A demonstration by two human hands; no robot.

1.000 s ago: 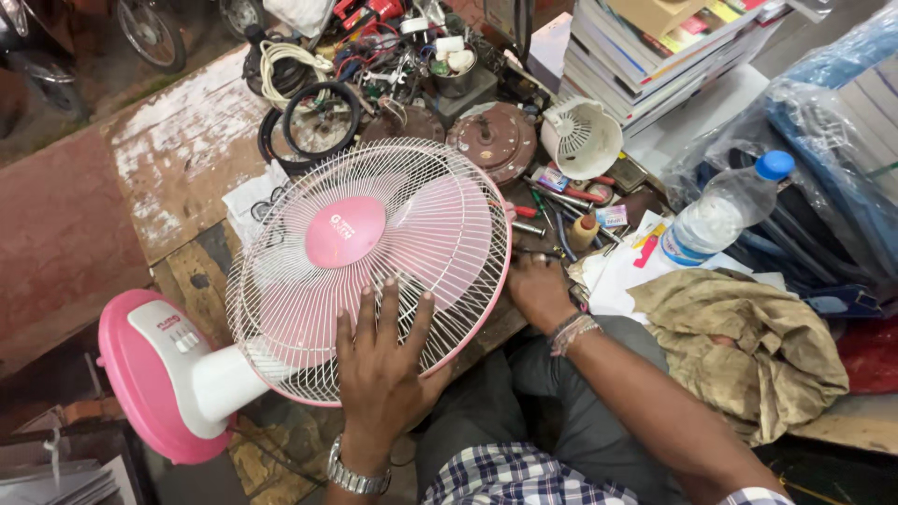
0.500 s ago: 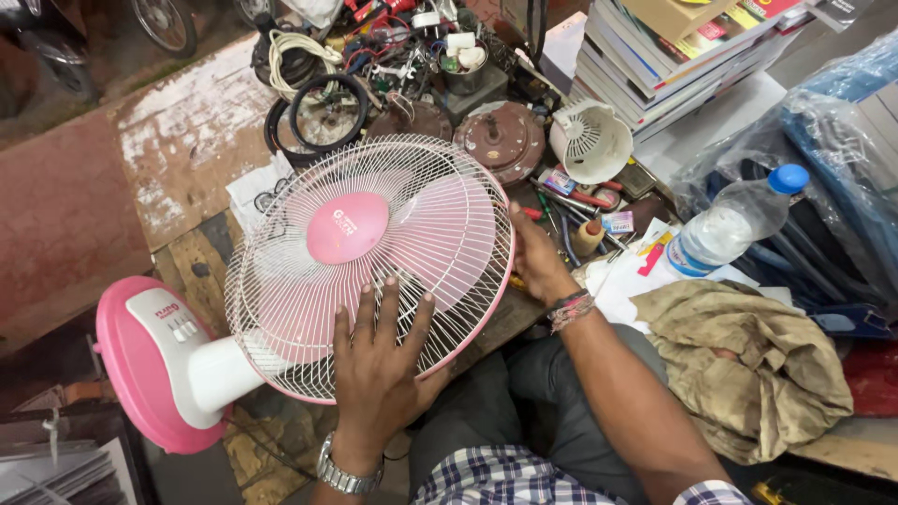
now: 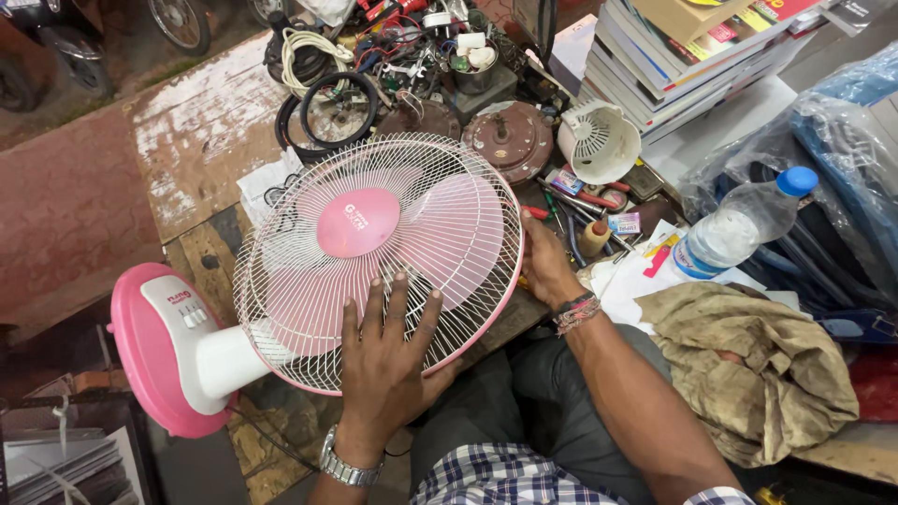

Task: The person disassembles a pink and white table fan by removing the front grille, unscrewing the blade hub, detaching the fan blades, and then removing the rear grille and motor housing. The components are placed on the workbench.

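A pink table fan (image 3: 374, 252) is being held tilted on its side over the cluttered wooden surface (image 3: 192, 140), its white wire guard facing up and its pink base (image 3: 154, 351) lying to the left of the guard. The left hand (image 3: 383, 360) is being pressed flat on the lower part of the guard, its fingers (image 3: 402, 304) spread open and gripping nothing. The right hand (image 3: 547, 266) is being laid against the guard's right rim; whether its fingers are curled round the rim cannot be told. Right of the fan, a plastic water bottle (image 3: 739, 229) and a crumpled tan cloth (image 3: 748, 369) are lying. Behind the fan, a round brown motor housing (image 3: 510, 140) is resting.
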